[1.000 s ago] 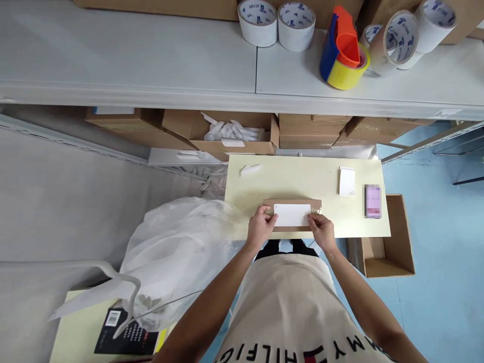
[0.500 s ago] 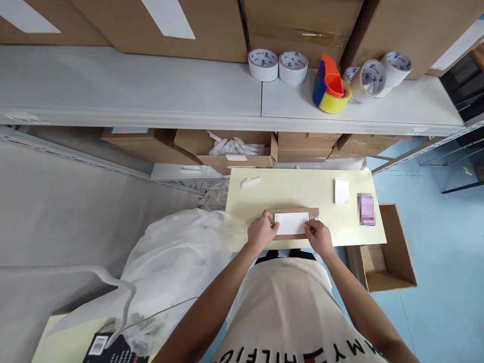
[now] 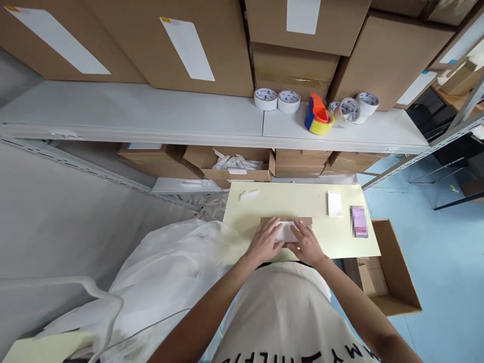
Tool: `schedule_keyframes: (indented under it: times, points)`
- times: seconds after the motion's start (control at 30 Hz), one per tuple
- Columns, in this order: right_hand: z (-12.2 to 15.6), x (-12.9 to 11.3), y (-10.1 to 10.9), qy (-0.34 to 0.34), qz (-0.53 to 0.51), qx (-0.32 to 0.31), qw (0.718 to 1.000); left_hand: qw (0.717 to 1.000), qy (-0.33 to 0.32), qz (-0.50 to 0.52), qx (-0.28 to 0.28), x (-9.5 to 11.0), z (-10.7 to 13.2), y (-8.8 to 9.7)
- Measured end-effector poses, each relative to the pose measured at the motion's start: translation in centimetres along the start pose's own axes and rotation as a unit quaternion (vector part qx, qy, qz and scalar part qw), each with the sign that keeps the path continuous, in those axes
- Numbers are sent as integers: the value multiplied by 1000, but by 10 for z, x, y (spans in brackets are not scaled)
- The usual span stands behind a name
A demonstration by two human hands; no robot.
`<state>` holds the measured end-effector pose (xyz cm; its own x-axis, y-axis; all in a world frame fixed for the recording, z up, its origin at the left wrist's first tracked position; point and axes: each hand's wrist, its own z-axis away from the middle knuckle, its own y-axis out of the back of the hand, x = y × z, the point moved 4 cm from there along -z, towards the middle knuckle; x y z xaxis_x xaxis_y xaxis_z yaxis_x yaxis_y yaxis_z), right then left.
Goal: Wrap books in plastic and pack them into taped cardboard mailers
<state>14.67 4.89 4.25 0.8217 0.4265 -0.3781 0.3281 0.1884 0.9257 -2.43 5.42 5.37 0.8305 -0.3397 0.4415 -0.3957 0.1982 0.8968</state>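
A small brown cardboard box [image 3: 303,221] lies flat near the front edge of the pale yellow table [image 3: 287,201]. On its top is a white label [image 3: 286,233]. My left hand [image 3: 265,238] rests with fingers outstretched on the label's left part. From the other side, my right hand [image 3: 305,243] lies flat over the label's right part, fingers spread. Both hands cover the label's ends and much of the box.
On the table are a white strip [image 3: 248,194], a stack of white labels [image 3: 335,203] and a blurred purple item [image 3: 359,222]. An open carton [image 3: 397,272] stands at the right. Tape rolls [image 3: 265,99] and a tape dispenser [image 3: 318,117] sit on the shelf. White plastic sheeting [image 3: 166,267] bulges at left.
Both hands have gone from pinching the label's ends to lying flat on it, closer together. The camera view has tilted up, showing more of the shelf's boxes.
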Motion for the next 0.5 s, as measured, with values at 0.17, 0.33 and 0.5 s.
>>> schedule_keyframes:
  times: [0.17, 0.33, 0.5]
  points:
    - [1, 24, -8, -30, 64, -63, 996, 996, -20, -66, -57, -6, 3, -29]
    - [7, 43, -1, -27, 95, -49, 994, 991, 52, -119, -22, -26, 13, -20]
    - [13, 20, -11, 80, 70, -42, 993, 992, -24, -110, -58, 2, 21, -39]
